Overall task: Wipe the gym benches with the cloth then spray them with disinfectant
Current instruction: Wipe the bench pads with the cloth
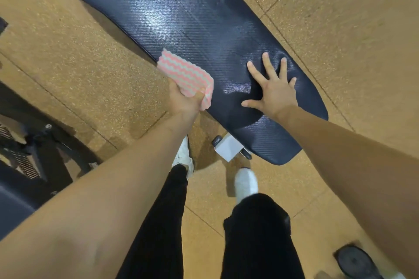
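Head view, the only one I have.

1. Bench: dark padded top with a woven texture, running diagonally from upper left to lower right. It has glossy patches, and I cannot tell whether they are damp or glare. I judge it firm, fixed and possibly slick under a palm.

2. Cloth: pink-and-white zigzag, folded, at the bench's left edge and partly overhanging the floor. I judge it light, soft and limp, likely to bunch under a loose hold. It is best taken at the folded end, with the flat part spread on the pad.

3. Left hand: grips the cloth's near end, fingers curled round it.

4. Right hand: flat on the bench toward its near end, fingers straight and spread wide, holding nothing. I take it as a brace.

5. Containers: none in view. No disinfectant bottle shows, so I cannot assess any contents.

6. Other: a white bracket under the bench's near end, white shoes, a dark machine at left and a dark disc at lower right.
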